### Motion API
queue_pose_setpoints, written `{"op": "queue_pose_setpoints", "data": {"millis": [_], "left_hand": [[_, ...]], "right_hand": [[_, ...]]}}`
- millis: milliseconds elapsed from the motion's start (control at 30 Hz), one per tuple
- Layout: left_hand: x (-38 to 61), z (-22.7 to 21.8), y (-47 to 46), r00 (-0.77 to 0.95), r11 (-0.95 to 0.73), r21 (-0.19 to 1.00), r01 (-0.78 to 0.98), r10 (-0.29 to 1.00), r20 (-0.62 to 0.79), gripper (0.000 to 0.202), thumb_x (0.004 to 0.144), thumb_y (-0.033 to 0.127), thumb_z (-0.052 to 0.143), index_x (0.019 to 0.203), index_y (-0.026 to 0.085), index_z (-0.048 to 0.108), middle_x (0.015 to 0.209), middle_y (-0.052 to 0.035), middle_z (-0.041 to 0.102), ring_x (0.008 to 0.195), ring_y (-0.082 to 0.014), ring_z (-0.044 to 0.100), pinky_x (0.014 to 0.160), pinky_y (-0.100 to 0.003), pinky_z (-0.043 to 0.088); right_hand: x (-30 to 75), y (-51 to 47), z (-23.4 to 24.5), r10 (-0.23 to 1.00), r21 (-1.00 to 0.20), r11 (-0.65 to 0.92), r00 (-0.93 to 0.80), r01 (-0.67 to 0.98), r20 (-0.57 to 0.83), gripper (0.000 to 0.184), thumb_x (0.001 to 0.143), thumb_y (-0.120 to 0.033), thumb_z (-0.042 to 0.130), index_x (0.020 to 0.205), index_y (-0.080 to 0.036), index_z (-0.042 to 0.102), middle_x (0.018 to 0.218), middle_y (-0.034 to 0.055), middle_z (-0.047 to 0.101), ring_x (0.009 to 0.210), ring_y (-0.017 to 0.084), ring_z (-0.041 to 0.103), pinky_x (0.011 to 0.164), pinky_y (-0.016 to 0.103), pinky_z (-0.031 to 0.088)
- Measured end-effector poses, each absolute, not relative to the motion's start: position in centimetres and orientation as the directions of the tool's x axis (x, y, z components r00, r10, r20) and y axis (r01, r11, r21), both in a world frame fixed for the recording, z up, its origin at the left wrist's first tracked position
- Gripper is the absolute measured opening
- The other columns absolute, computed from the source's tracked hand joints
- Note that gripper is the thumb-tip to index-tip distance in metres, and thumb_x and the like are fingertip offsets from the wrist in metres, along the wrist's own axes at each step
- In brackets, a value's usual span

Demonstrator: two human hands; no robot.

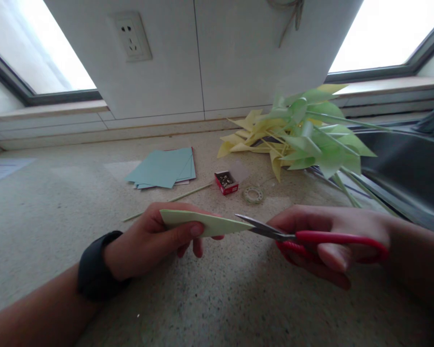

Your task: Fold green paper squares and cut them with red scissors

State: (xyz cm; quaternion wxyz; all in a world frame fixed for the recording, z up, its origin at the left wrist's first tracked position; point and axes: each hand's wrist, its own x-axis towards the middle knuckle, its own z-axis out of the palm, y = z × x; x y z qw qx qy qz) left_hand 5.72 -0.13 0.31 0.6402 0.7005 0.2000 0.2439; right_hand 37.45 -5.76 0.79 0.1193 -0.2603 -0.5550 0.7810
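My left hand [166, 236], with a black band on its wrist, pinches a folded piece of pale green paper [217, 225] between thumb and fingers. The paper narrows to a point on the right. My right hand [332, 241] holds scissors [332, 236] with red handles, its thumb through one loop. The scissor blades are parted, and the paper's narrow tip lies between them. Both hands are above the speckled counter. Just beyond them lie a thin pale stick [188, 193], a small red box [226, 183] of metal pins or tacks, and a roll of clear tape [253, 194].
A stack of light blue paper sheets [162, 166] lies at the back left. Yellow pinwheels [251, 140] and green pinwheels [321, 140] on sticks are heaped at the back right, beside a dark sink [401, 164]. A wall socket [132, 37] is behind the counter.
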Motion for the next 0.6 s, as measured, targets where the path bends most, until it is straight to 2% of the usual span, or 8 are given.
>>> {"op": "queue_pose_setpoints", "data": {"millis": [233, 500, 600], "left_hand": [[5.5, 0.0, 0.0, 0.817, -0.166, 0.986, -0.025, 0.565, 0.116, 0.022, 0.100, 0.029, 0.061, 0.116, 0.027, 0.076, 0.101, -0.0050, 0.078, 0.068, -0.0096, 0.067, 0.055, -0.015, 0.050], [5.9, 0.6, -0.2, 0.800, -0.201, 0.980, -0.010, 0.587, 0.129, 0.022, 0.100, 0.027, 0.060, 0.113, 0.025, 0.078, 0.097, -0.0031, 0.078, 0.065, -0.0102, 0.064, 0.053, -0.017, 0.048], [5.3, 0.5, -0.5, 0.794, -0.204, 0.979, 0.006, 0.597, 0.120, 0.023, 0.101, 0.026, 0.058, 0.115, 0.029, 0.077, 0.099, 0.0012, 0.077, 0.067, -0.0102, 0.064, 0.056, -0.018, 0.048]], "right_hand": [[37.1, -5.8, 1.5, 0.483, -0.920, -0.357, -0.811, 0.161, -0.329, 0.048, 0.084, -0.055, 0.075, 0.099, -0.011, 0.066, 0.066, -0.0035, 0.059, 0.054, 0.006, 0.055, 0.051, 0.013, 0.048], [37.2, -5.8, 0.9, 0.474, -0.918, -0.386, -0.835, 0.087, -0.279, 0.051, 0.081, -0.053, 0.078, 0.101, -0.008, 0.065, 0.067, -0.0034, 0.058, 0.051, 0.005, 0.054, 0.049, 0.013, 0.049], [37.2, -6.3, -0.1, 0.535, -0.932, -0.359, -0.810, 0.042, -0.242, 0.053, 0.083, -0.053, 0.076, 0.104, -0.006, 0.065, 0.064, -0.0056, 0.056, 0.046, 0.003, 0.050, 0.045, 0.011, 0.047]]}}
